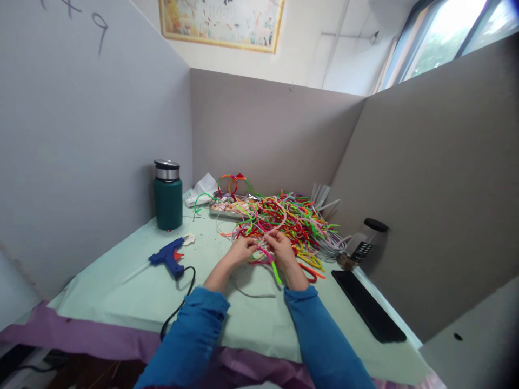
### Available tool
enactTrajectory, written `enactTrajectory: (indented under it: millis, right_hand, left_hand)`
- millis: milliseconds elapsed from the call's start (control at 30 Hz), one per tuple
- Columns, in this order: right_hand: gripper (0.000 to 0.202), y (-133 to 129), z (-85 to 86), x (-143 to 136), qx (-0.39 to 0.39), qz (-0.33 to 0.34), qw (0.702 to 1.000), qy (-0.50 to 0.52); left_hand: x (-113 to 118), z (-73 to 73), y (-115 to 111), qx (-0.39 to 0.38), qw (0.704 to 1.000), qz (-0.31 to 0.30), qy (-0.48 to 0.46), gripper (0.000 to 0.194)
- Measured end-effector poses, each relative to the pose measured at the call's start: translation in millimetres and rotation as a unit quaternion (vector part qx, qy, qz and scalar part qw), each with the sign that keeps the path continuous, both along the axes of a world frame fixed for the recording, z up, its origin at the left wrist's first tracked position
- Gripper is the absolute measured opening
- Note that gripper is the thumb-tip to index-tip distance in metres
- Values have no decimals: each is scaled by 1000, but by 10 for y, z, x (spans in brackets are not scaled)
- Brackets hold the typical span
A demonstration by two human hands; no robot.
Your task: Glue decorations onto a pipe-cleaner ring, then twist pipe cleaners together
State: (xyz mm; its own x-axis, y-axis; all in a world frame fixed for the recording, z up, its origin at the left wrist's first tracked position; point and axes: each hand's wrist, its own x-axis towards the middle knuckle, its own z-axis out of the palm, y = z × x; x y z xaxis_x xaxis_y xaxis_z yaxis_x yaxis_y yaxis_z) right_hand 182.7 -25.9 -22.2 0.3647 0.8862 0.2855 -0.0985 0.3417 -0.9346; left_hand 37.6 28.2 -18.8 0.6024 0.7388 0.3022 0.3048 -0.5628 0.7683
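Note:
Both hands meet over the table in front of a big heap of coloured pipe cleaners (pixel 300 221). My left hand (pixel 242 250) is closed in a pinch at one end of a pale pink pipe cleaner (pixel 285 213). Close beside it, my right hand (pixel 280 249) pinches the same piece, which bows upward above my fingers. The exact grip points are partly covered by the fingertips. Below and between the hands hangs a strip of magenta and bright green pipe cleaner (pixel 276 272); whether it is joined to the pink one I cannot tell. A grey stem (pixel 255 295) lies nearer me.
At left lie a blue glue gun (pixel 168 258) with its black cord and a green bottle (pixel 168 197). Behind stands a metal tray (pixel 225 212) of small pieces. On the right are a clear jar with black lid (pixel 368 240) and a long black object (pixel 367 307). Grey partitions enclose the table.

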Motion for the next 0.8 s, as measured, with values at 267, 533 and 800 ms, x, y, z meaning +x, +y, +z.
enactTrajectory:
  millis: [267,533,800]
  right_hand:
    - [26,13,-17,8,-5,13,999,-30]
    - [26,27,-32,16,-5,19,998,-58]
    - [23,-41,36,-42,4,20,997,-72]
  left_hand:
    - [11,96,-56,-38,999,6,24,20]
    - [21,12,-14,-28,999,-17,-2,26]
    - [9,-34,-3,-39,999,-17,-33,21]
